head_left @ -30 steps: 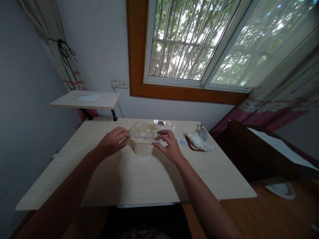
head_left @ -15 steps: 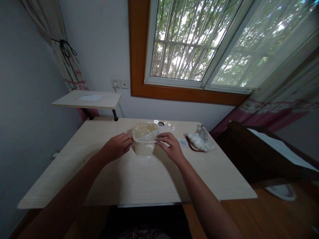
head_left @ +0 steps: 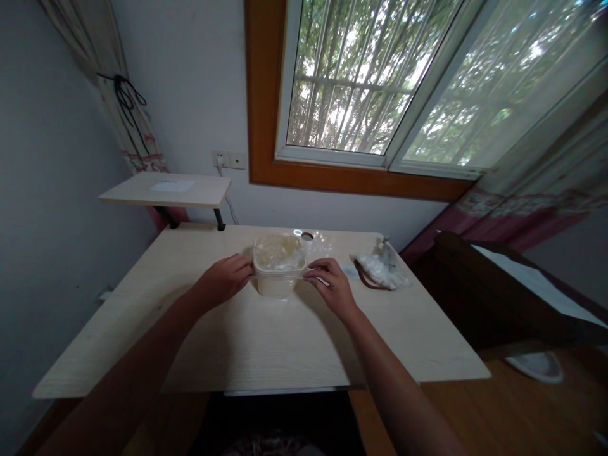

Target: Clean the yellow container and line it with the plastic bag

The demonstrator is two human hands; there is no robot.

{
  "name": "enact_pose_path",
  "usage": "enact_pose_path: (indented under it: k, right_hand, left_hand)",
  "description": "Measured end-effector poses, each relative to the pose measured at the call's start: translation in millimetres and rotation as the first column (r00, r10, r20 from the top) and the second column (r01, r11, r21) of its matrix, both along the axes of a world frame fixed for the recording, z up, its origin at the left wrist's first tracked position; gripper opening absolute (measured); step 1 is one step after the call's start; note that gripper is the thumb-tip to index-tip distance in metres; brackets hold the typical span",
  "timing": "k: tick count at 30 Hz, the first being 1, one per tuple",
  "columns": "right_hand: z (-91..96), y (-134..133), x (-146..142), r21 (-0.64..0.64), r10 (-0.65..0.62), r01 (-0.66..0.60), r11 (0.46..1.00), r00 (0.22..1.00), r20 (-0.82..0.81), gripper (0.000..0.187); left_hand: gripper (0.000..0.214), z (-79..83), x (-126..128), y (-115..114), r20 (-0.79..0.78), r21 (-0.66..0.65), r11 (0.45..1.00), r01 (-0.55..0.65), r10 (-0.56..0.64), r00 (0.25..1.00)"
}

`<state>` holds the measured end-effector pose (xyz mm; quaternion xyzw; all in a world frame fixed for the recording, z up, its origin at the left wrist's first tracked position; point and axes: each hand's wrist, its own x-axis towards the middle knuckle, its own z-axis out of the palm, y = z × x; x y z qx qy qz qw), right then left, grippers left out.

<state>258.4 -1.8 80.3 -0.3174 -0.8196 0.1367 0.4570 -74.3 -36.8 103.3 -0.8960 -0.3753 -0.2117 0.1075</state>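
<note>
my left hand (head_left: 223,280) and my right hand (head_left: 332,286) are apart, one on each side of a translucent plastic food tub (head_left: 277,282), which stands upright midway along the far half of the pale wood-grain desk (head_left: 247,361), nearer the far edge than the near one. my left fingers (head_left: 241,269) touch the tub's left wall, and my right fingertips (head_left: 308,275) sit at its right rim. the tub is between my hands, but whether they are gripping it or only resting against it i cannot tell. a clear plastic film (head_left: 279,253) lies snug across the tub's top and over its rim. just behind the tub, near the far edge, is a round cable hole (head_left: 306,236). toward the right edge sit a white plastic bundle (head_left: 380,271), a brown cord (head_left: 365,280) and a small white paper slip (head_left: 350,272).
</note>
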Motion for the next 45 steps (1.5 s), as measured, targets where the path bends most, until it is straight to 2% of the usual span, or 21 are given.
enact_pose_path:
  k: [3, 6, 9, 12, 14, 17, 19, 22, 26, 29, 33, 36, 39, 42, 45]
  right_hand:
    - [-6.5, 2.4, 0.4, 0.015, 0.005, -0.006, 1.000, 0.999, 0.052, 0.013]
    - [-6.3, 4.1, 0.4, 0.012, 0.012, -0.013, 1.000, 0.995, 0.100, 0.013]
    - [-0.6, 4.3, 2.4, -0.008, 0.062, -0.062, 0.998, 0.990, 0.130, 0.013]
    - [7.7, 2.9, 6.0, -0.025, 0.102, -0.100, 0.995, 0.986, 0.131, 0.011]
    - [14.2, 1.8, 7.2, -0.039, 0.091, -0.088, 0.995, 0.992, 0.090, 0.011]
    - [25.2, 2.1, 4.3, -0.080, -0.021, 0.019, 0.997, 1.000, -0.015, 0.015]
    - [32.7, 4.5, -1.6, -0.132, -0.107, 0.098, 0.986, 0.992, -0.064, 0.018]
    - [41.8, 10.6, -14.4, -0.232, -0.143, 0.127, 0.964, 0.988, -0.054, 0.032]
    - [44.9, 16.8, -29.9, -0.355, -0.099, 0.103, 0.929, 0.995, 0.030, 0.052]
    - [40.0, 16.3, -35.3, -0.422, -0.084, 0.099, 0.901, 0.995, 0.055, 0.054]
    - [30.8, 11.5, -36.7, -0.465, -0.066, 0.056, 0.884, 0.998, -0.004, 0.052]
    - [27.3, 7.6, -37.5, -0.423, -0.060, 0.042, 0.905, 0.998, -0.030, 0.055]
    - [26.6, 4.4, -39.3, -0.330, -0.047, 0.044, 0.943, 0.999, 0.000, 0.058]
    - [24.6, 3.1, -41.1, -0.216, -0.043, 0.051, 0.975, 0.998, 0.042, 0.054]
    - [19.2, 3.8, -42.0, -0.166, -0.044, 0.056, 0.985, 0.996, 0.075, 0.047]
  left_hand:
    - [0.016, -1.0, 0.7, 1.7, 0.029, -0.014, 1.000, -0.009, 0.009, 1.000]
    - [0.014, -0.7, -1.1, 2.9, 0.122, -0.058, 0.998, 0.006, 0.001, 0.993]
    - [0.014, 3.5, -3.8, 4.1, 0.262, -0.084, 0.994, -0.064, 0.084, 0.961]
    - [0.021, 10.4, -3.4, 7.5, 0.428, -0.153, 0.969, -0.192, 0.240, 0.871]
    - [0.024, 14.5, 0.0, 11.6, 0.540, -0.270, 0.937, -0.220, 0.337, 0.771]
    - [0.025, 18.4, 9.1, 20.1, 0.633, -0.503, 0.852, -0.145, 0.477, 0.609]
    - [0.027, 20.1, 15.9, 26.9, 0.630, -0.609, 0.787, -0.097, 0.554, 0.544]
    - [0.030, 22.5, 23.8, 37.2, 0.613, -0.684, 0.727, -0.060, 0.617, 0.494]
    - [0.033, 25.6, 28.5, 45.8, 0.620, -0.724, 0.690, 0.013, 0.643, 0.449]
    - [0.031, 26.4, 29.9, 45.6, 0.639, -0.742, 0.663, 0.102, 0.651, 0.409]
    - [0.036, 24.0, 30.9, 41.2, 0.634, -0.767, 0.610, 0.199, 0.676, 0.375]
    - [0.039, 22.7, 30.5, 39.6, 0.645, -0.758, 0.619, 0.204, 0.669, 0.369]
    - [0.041, 22.4, 29.2, 39.9, 0.693, -0.709, 0.682, 0.176, 0.630, 0.350]
    - [0.043, 19.0, 27.8, 40.3, 0.740, -0.651, 0.746, 0.141, 0.583, 0.335]
    - [0.042, 10.1, 27.2, 39.5, 0.762, -0.627, 0.768, 0.129, 0.570, 0.309]
